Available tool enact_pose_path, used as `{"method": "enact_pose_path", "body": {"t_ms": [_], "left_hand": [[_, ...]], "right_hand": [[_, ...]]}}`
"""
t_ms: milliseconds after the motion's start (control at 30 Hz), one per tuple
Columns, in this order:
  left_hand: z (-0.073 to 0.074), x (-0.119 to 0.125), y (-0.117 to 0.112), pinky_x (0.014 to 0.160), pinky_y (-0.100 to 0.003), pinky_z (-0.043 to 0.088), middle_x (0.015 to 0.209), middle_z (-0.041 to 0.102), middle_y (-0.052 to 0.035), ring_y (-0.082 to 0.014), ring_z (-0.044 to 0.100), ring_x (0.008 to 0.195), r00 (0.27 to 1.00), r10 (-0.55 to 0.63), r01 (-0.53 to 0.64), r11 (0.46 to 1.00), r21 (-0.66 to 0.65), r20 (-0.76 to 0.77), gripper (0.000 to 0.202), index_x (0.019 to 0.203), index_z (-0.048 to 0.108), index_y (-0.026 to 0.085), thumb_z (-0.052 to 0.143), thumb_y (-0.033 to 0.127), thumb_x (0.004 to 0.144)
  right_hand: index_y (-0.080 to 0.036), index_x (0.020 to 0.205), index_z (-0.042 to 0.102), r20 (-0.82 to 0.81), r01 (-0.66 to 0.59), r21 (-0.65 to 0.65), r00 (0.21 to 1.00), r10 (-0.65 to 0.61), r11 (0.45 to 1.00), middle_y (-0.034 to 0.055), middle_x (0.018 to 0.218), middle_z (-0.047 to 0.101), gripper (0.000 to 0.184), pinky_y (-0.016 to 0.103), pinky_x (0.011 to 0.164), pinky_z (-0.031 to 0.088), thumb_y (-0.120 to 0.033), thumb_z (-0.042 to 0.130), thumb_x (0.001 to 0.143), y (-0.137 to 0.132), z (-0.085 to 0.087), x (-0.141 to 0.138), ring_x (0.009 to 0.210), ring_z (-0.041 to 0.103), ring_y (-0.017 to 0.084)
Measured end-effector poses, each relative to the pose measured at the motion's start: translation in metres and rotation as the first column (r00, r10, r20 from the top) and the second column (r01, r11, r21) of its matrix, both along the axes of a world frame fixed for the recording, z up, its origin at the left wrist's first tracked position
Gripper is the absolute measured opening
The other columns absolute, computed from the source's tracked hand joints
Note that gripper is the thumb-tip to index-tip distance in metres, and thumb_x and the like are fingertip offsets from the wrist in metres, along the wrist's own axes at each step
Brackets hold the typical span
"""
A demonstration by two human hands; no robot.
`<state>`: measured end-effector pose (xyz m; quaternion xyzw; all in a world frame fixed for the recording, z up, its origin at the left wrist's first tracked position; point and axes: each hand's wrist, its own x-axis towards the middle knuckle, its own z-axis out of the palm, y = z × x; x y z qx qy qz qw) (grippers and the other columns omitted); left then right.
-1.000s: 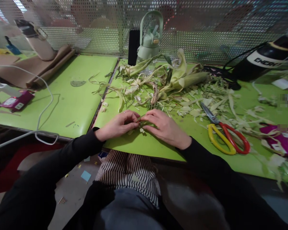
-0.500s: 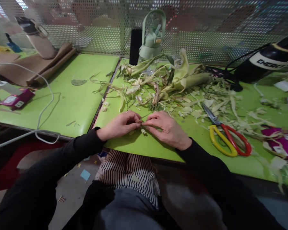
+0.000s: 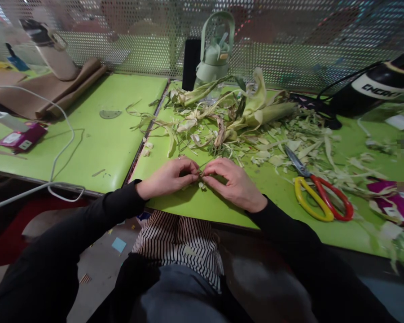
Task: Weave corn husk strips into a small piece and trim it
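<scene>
Close to the front edge of the green table (image 3: pixel 222 213), my left hand (image 3: pixel 171 177) and my right hand (image 3: pixel 235 183) meet with bent fingers. Pinched between both sets of fingertips is a thin green plant strip (image 3: pixel 201 172), mostly covered by the fingers. A small pale scrap (image 3: pixel 202 185) lies just below them. Beyond my hands spreads a loose pile of corn husks (image 3: pixel 276 113), some whole and some torn to shreds. Scissors (image 3: pixel 304 171) with one yellow and one red handle rest to the right of my right hand, touched by neither hand.
A pale green bottle (image 3: pixel 212 67) and a dark upright slab (image 3: pixel 190 65) stand behind the husks, before a perforated screen (image 3: pixel 134 40). A large black bottle (image 3: pixel 360 92) leans at right, above a purple pack (image 3: pixel 392 202). Leftward are a white cable (image 3: pixel 65 148) and brown paper (image 3: pixel 30 101).
Both hands keep their pinch on the strip with only a slight shift of the fingers. The whole view has moved a little; the objects on the table stay in place.
</scene>
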<state>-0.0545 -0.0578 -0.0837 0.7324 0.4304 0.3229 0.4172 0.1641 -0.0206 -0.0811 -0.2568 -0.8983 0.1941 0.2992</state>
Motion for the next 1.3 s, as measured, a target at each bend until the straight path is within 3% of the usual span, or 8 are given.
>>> {"method": "enact_pose_path", "body": {"t_ms": [200, 367, 500, 633, 733, 867, 1100, 1300], "left_hand": [[0.002, 0.005, 0.0, 0.085, -0.033, 0.05, 0.096, 0.068, -0.0074, -0.0163, 0.062, 0.091, 0.986, 0.048, -0.025, 0.99, 0.141, -0.158, 0.011, 0.086, 0.06, 0.016, 0.056, 0.024, 0.092], [0.003, 0.007, 0.0, 0.081, -0.03, 0.053, 0.095, 0.07, -0.0066, -0.0148, 0.064, 0.087, 0.967, 0.082, -0.031, 0.977, 0.209, -0.24, 0.01, 0.087, 0.061, 0.016, 0.055, 0.023, 0.092], [0.001, 0.012, -0.007, 0.078, -0.031, 0.054, 0.093, 0.07, -0.0081, -0.0165, 0.065, 0.086, 0.945, 0.164, -0.071, 0.948, 0.31, -0.285, 0.01, 0.09, 0.06, 0.015, 0.053, 0.021, 0.092], [-0.002, 0.018, -0.016, 0.069, -0.03, 0.052, 0.096, 0.07, -0.0089, -0.0176, 0.066, 0.083, 0.897, 0.247, -0.082, 0.907, 0.412, -0.366, 0.016, 0.096, 0.061, 0.014, 0.046, 0.019, 0.094], [-0.003, 0.02, -0.02, 0.063, -0.028, 0.051, 0.095, 0.07, -0.0081, -0.0171, 0.066, 0.078, 0.857, 0.264, -0.066, 0.908, 0.413, -0.443, 0.019, 0.1, 0.062, 0.015, 0.044, 0.02, 0.096], [-0.004, 0.019, -0.022, 0.06, -0.026, 0.049, 0.093, 0.072, -0.0061, -0.0158, 0.067, 0.074, 0.825, 0.292, -0.074, 0.905, 0.418, -0.485, 0.019, 0.101, 0.063, 0.016, 0.045, 0.022, 0.097], [-0.005, 0.017, -0.02, 0.061, -0.025, 0.049, 0.089, 0.075, -0.0056, -0.0168, 0.07, 0.077, 0.828, 0.332, -0.145, 0.905, 0.399, -0.451, 0.015, 0.098, 0.063, 0.017, 0.051, 0.025, 0.095], [-0.004, 0.016, -0.019, 0.061, -0.025, 0.049, 0.086, 0.075, -0.0052, -0.0157, 0.07, 0.074, 0.853, 0.322, -0.152, 0.907, 0.393, -0.412, 0.012, 0.097, 0.063, 0.017, 0.053, 0.024, 0.095]], "right_hand": [[-0.021, 0.093, 0.063, -0.01, 0.029, 0.067, 1.0, -0.028, 0.997, 0.0112, 0.125, 0.064, 0.006, 0.04, 0.092, 0.053, -0.02, 0.057, 0.094, -0.005, -0.004, -0.005, 0.107, 0.065, 0.023], [-0.022, 0.092, 0.058, 0.008, 0.015, -0.04, 1.0, -0.015, 0.999, 0.0025, 0.086, 0.063, 0.009, 0.031, 0.074, 0.05, -0.025, 0.051, 0.097, -0.005, -0.01, -0.008, 0.08, 0.06, 0.017], [-0.022, 0.089, 0.056, 0.0, 0.064, -0.157, 0.998, -0.065, 0.986, -0.0002, 0.078, 0.058, 0.009, 0.027, 0.066, 0.043, -0.026, 0.052, 0.095, -0.007, -0.008, -0.009, 0.069, 0.053, 0.014], [-0.022, 0.088, 0.053, -0.005, 0.113, -0.356, 0.992, -0.123, 0.928, -0.0027, 0.071, 0.056, 0.009, 0.026, 0.059, 0.04, -0.029, 0.053, 0.094, -0.01, -0.001, -0.011, 0.062, 0.05, 0.012], [-0.021, 0.088, 0.055, -0.017, 0.119, -0.454, 0.99, -0.142, 0.883, -0.0027, 0.07, 0.058, 0.011, 0.025, 0.057, 0.04, -0.031, 0.055, 0.092, -0.012, 0.001, -0.012, 0.06, 0.051, 0.012], [-0.02, 0.088, 0.059, -0.031, 0.14, -0.454, 0.985, -0.172, 0.88, -0.0021, 0.07, 0.061, 0.009, 0.025, 0.058, 0.042, -0.029, 0.058, 0.09, -0.014, 0.0, -0.012, 0.061, 0.053, 0.011], [-0.018, 0.087, 0.068, -0.019, 0.158, -0.322, 0.985, -0.173, 0.933, 0.0021, 0.076, 0.069, 0.01, 0.027, 0.061, 0.044, -0.024, 0.06, 0.088, -0.016, -0.001, -0.012, 0.063, 0.056, 0.012], [-0.016, 0.087, 0.07, -0.016, 0.116, -0.45, 0.99, -0.138, 0.885, 0.0017, 0.074, 0.067, 0.014, 0.027, 0.06, 0.044, -0.029, 0.065, 0.085, -0.013, -0.002, -0.01, 0.063, 0.055, 0.012]]}}
